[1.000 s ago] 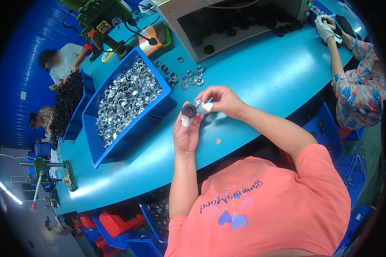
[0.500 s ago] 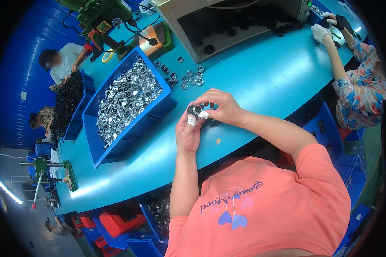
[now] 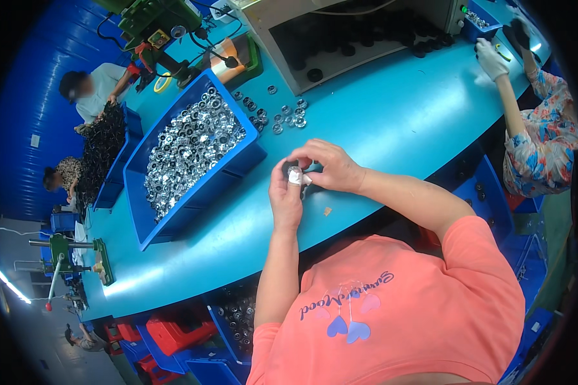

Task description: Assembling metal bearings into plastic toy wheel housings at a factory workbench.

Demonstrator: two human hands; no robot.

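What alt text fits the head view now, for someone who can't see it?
A person's left hand and right hand meet at a small dark part, partly hidden, over a turquoise table. To their left, a blue bin is heaped with small shiny parts; beyond it stands a green machine, and at far right is a co-worker.

Blk pc, turq. tbl, coral tee w/ 2 purplish hearts.

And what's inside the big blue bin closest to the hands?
The blue bin holds a big heap of small shiny silvery parts, some with dark middles. Whatever lies beneath the top ones can't be seen, because they cover it.
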